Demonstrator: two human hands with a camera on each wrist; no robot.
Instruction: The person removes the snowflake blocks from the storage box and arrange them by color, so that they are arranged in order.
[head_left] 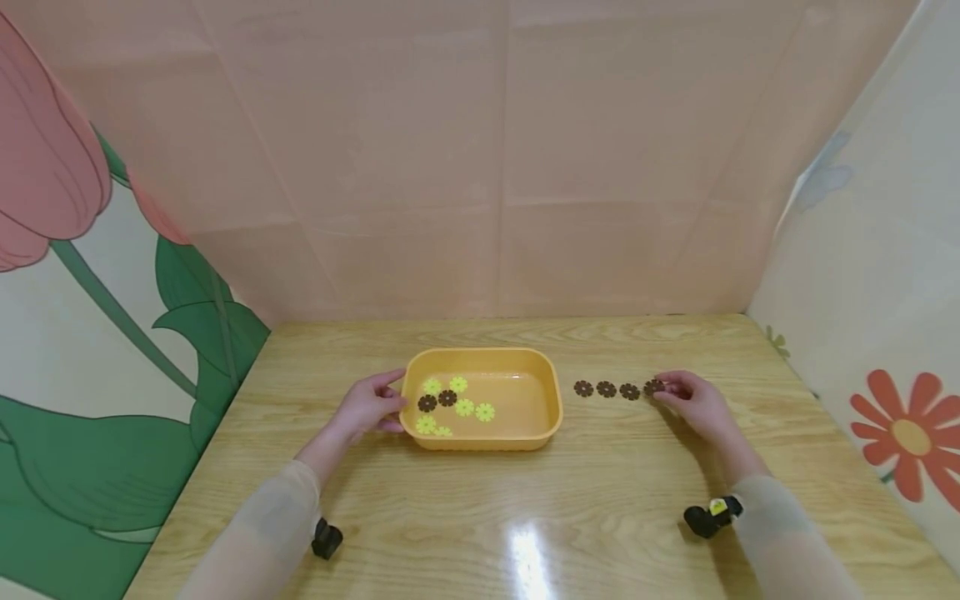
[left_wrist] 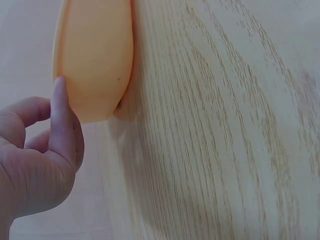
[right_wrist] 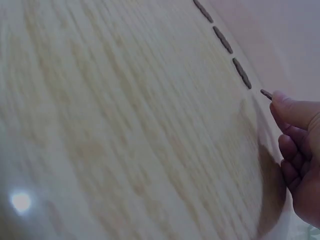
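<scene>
A shallow orange plastic basin (head_left: pixel 517 404) stands on the table. Inside, toward its left end, lie several yellow flower-shaped pieces (head_left: pixel 484 412) and two dark brown ones (head_left: pixel 447 397). My left hand (head_left: pixel 369 406) holds the basin's left end, its thumb (left_wrist: pixel 61 107) against the wall near the rim in the left wrist view. Right of the basin, three brown flower-shaped pieces (head_left: pixel 606 389) lie flat in a row. At the row's right end my right hand (head_left: pixel 697 402) pinches another brown flower-shaped piece (right_wrist: pixel 266 94) between thumb and fingers, tilted in the right wrist view.
The wood-grain table (head_left: pixel 450 508) reaches back to a pink cloth backdrop (head_left: pixel 495 183). Flower-printed panels flank it, the left one (head_left: pixel 97 467) with green leaves, the right one with a red flower (head_left: pixel 909 436). Black wrist devices (head_left: pixel 327 538) sit at both sleeves.
</scene>
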